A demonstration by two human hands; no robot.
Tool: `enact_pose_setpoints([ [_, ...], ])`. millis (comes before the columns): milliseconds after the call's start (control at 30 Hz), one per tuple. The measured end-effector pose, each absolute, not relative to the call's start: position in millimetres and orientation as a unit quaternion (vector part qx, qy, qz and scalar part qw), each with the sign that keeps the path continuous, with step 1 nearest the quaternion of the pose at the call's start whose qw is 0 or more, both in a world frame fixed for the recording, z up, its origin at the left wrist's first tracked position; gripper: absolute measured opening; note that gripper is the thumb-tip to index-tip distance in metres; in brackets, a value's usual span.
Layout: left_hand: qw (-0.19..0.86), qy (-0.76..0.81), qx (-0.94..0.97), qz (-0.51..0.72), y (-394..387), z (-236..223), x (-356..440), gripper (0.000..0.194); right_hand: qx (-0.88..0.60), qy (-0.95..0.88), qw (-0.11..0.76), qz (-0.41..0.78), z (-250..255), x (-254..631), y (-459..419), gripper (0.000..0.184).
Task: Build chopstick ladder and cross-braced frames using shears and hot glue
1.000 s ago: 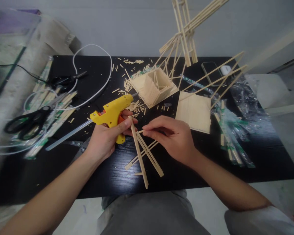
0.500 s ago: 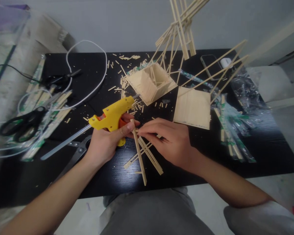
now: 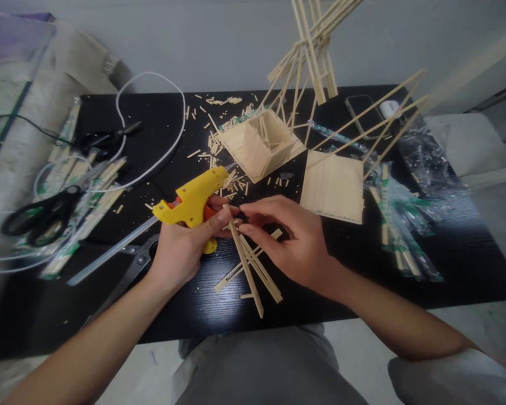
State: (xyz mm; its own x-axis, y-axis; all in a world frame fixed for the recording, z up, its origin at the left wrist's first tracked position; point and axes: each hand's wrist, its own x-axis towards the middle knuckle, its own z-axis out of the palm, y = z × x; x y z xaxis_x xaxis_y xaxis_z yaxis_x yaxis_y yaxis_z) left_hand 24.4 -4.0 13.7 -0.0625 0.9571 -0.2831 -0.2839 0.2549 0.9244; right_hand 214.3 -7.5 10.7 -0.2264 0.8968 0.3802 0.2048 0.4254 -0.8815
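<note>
Left hand [image 3: 181, 247] wrapped around yellow glue gun [image 3: 196, 198], nozzle aimed at 2 o'clock; thumb also pinning top end of a stick [image 3: 245, 264]. Right hand [image 3: 293, 242] half-curled, fingertips [image 3: 243, 228] pinching the same end from 3 o'clock. Stick frame [image 3: 253, 269] flat on black table [image 3: 447, 270], long axis running 11 to 5 o'clock. Joint between both hands, just under nozzle at 7 o'clock. Wooden box [image 3: 259, 143] at 12, scissors [image 3: 42, 211] at 9.

Bare table [image 3: 362, 264] lies open at lower right and lower left. Scissors [image 3: 37, 211] and cable [image 3: 168, 140] crowd the left; stick frames [image 3: 312, 62] block the upper centre.
</note>
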Motion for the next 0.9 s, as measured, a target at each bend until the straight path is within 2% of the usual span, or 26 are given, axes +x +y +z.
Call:
enact_pose_setpoints([
  [133, 0.6, 0.517, 0.302, 0.53, -2.3, 13.7, 25.6, 0.038, -0.428, -0.604, 0.43, 0.517, 11.9, 210.4, -12.3, 0.035],
  [333, 0.582, 0.514, 0.32, 0.543, -2.7, 11.5, 25.5, 0.031, -0.42, -0.531, 0.401, 0.618, 12.7, 208.4, -15.3, 0.035],
  [667, 0.551, 0.521, 0.405, 0.51, -5.8, 9.2, 19.5, 0.027, -0.415, -0.467, 0.432, 0.651, 11.1, 209.1, -8.4, 0.038],
  [900, 0.586, 0.488, 0.415, 0.496, -8.0, 6.2, 18.3, 0.036, -0.411, -0.459, 0.442, 0.652, 10.6, 210.8, -6.3, 0.042],
])
